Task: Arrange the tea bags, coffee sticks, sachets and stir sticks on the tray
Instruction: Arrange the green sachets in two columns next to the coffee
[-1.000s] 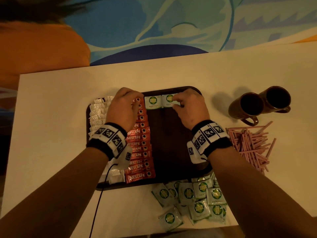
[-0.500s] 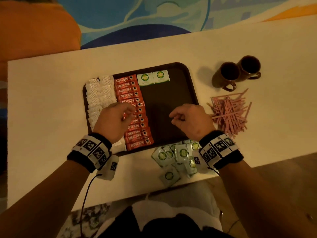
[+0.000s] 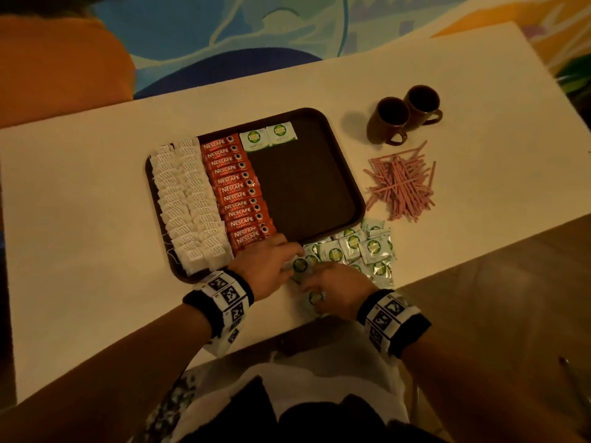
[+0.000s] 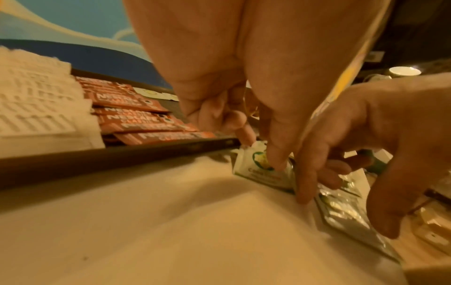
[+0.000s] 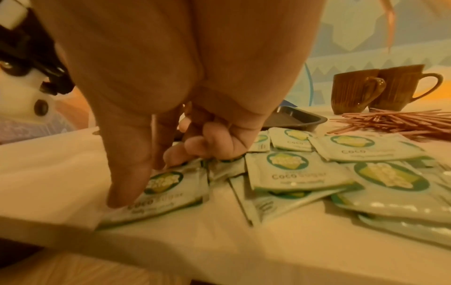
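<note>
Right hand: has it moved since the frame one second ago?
Yes. The right hand has come back from the far end of the dark brown plastic tray to the loose green-and-white sugar sachets beyond its near edge.

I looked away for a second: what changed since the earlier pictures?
Both hands drew back from the tray's far end to the loose green-and-white sugar sachets off its near edge. The left hand and right hand each now pinch one. The two sachets on the brown tray stayed put.
</note>
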The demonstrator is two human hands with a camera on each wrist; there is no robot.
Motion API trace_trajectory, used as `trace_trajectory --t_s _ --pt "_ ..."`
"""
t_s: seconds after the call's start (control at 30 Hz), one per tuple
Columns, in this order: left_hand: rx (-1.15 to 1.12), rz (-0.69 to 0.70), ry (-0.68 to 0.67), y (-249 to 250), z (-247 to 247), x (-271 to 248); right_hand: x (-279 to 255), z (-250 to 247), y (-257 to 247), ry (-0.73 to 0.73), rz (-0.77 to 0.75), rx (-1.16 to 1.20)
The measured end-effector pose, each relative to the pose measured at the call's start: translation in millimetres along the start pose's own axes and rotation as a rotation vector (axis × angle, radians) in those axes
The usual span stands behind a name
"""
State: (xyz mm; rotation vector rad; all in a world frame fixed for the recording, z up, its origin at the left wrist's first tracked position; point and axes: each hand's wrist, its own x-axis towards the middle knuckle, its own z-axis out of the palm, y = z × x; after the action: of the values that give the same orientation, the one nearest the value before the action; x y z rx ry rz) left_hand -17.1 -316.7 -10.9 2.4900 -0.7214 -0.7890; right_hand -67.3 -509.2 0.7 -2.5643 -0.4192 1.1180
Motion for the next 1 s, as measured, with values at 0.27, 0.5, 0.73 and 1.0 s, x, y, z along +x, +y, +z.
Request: trace_trajectory --t_s 0.27,0.5,0.73,1.0 --pt "0.181 0.029 -0.069 4 13 12 1 12 -5 0.094 -0.019 -0.066" --pt "0.179 0.044 -0.051 1 12 15 0 14 -9 0.162 0.011 -0.051" --pt "0.153 0.042 -0.022 -6 11 9 3 21 -6 0.186 0.028 -0.109" --pt "0.043 0.041 0.002 -11 9 0 -4 16 -10 0.200 0.009 -0.100"
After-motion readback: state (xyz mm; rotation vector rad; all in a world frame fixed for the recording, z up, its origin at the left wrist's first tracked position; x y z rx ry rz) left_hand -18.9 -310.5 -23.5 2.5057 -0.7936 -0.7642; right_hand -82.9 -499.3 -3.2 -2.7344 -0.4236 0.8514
